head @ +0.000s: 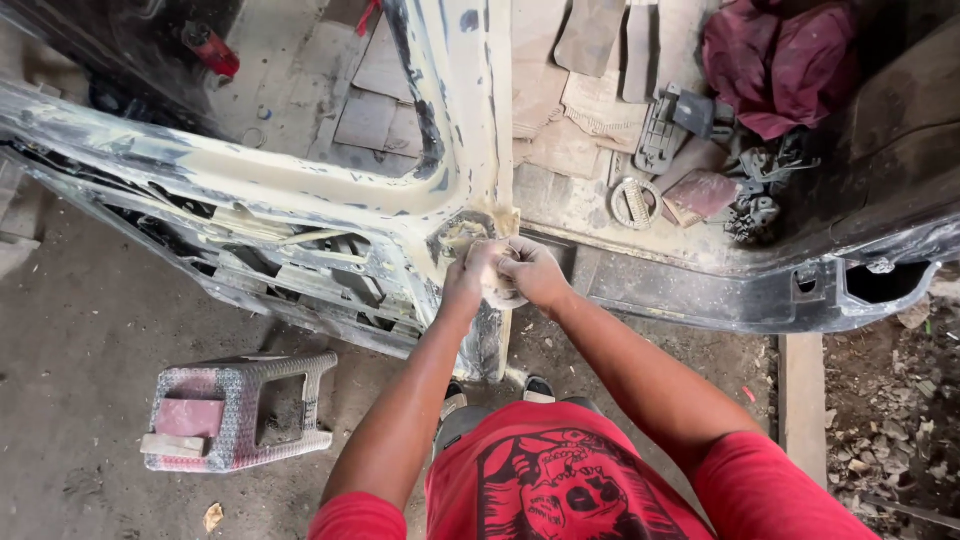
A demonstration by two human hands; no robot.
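Sanding pad: small, pale, dust-coated, mostly hidden by fingers. Lies between both hands, pressed on the filler-smeared door pillar of a stripped car body. Left hand: fingers curled shut around the pad. Right hand: fist closed over its other side. Plastic stool: lower left, on the floor.

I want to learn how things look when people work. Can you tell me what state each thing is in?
Left hand: pressed on sandpaper.
Right hand: gripping sandpaper.
Sandpaper: folded, against pillar.
Car pillar: scuffed, filler-coated.
Plastic stool: tipped on its side.
Red cloth: crumpled.
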